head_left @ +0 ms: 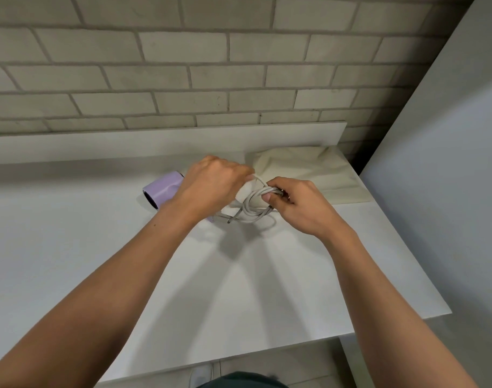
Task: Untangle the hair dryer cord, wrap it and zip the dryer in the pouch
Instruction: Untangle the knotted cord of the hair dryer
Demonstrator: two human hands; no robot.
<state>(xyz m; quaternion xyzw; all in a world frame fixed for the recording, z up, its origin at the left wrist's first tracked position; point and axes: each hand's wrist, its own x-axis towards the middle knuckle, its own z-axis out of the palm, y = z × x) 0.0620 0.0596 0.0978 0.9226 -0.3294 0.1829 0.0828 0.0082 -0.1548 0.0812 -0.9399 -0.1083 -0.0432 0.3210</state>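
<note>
A lilac hair dryer [162,191] lies on the white table [99,247], its dark nozzle pointing left. Its grey-white cord [253,211] forms several loops over the dryer's pale handle between my hands. My left hand [211,186] covers the dryer's body and grips a cord strand at its fingertips. My right hand [295,205] pinches the bundle of loops from the right. A cream fabric pouch [309,172] lies flat behind my right hand, near the wall. The plug is hidden.
A brick wall [211,65] rises behind a low white ledge [127,144]. A plain white wall [449,163] bounds the right side. The table's front edge [239,357] runs near my body, with floor below.
</note>
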